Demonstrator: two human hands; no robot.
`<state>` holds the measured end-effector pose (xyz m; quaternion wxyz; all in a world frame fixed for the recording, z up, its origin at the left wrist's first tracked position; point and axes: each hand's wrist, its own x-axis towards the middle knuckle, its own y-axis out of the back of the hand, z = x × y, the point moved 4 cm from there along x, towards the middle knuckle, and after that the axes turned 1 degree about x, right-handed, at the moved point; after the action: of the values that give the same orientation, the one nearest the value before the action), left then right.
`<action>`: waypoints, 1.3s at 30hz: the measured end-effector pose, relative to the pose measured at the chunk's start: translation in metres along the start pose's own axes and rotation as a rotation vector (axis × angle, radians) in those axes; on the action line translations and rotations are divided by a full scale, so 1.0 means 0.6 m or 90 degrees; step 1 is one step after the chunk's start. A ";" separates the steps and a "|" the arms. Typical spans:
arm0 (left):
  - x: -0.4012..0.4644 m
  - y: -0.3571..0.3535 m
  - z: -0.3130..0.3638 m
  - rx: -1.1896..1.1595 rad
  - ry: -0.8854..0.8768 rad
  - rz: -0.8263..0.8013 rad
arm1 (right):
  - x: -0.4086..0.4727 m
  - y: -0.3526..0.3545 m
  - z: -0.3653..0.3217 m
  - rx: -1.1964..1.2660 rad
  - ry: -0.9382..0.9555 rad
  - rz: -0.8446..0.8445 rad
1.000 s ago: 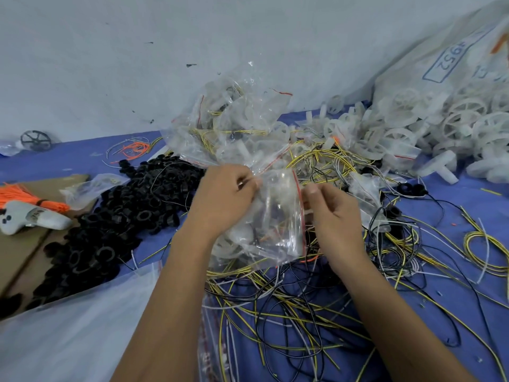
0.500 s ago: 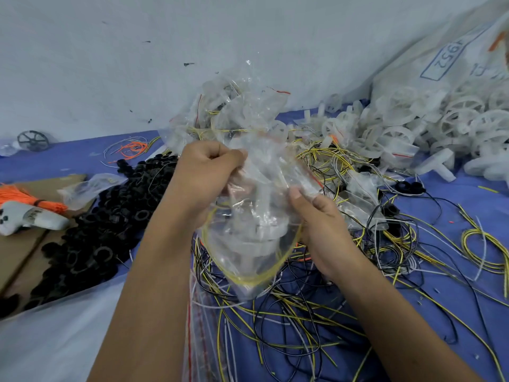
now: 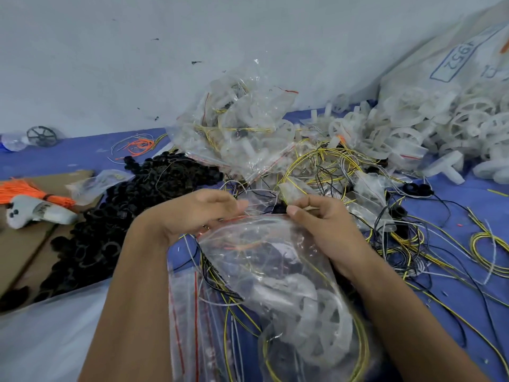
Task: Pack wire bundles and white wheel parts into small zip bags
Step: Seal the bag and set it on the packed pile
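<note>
Head view — both hands, left (image 3: 198, 213) and right (image 3: 322, 224), pinch zip bag (image 3: 275, 271) mouth — clear, crumpled, white wheel (image 3: 311, 321) inside.

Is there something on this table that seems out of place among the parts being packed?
Yes. A dark spoked wheel lies alone at the far left by the wall, unlike the white wheels heaped at the right. A white handheld tool also rests on the cardboard beside orange wires.
</note>
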<state>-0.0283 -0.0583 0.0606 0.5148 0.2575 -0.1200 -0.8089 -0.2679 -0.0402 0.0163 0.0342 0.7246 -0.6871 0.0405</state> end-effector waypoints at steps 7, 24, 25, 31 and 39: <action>0.003 -0.002 0.005 -0.057 -0.097 -0.012 | -0.004 0.026 -0.030 0.012 0.141 0.183; -0.002 0.005 0.009 -0.061 -0.155 0.012 | 0.008 0.052 -0.028 -0.037 0.121 0.075; -0.004 0.006 0.016 -0.040 -0.162 0.026 | 0.008 0.051 -0.030 -0.030 0.130 0.079; 0.000 -0.024 0.089 0.060 -0.245 0.132 | 0.000 0.028 -0.034 0.000 0.144 0.034; 0.050 -0.099 0.110 0.156 -0.251 0.183 | -0.001 0.022 -0.026 -0.001 0.080 0.001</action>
<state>-0.1198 -0.0634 0.0797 0.5562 0.1355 -0.3502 -0.7414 -0.2812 -0.0386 0.0318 0.0780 0.7203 -0.6840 0.0851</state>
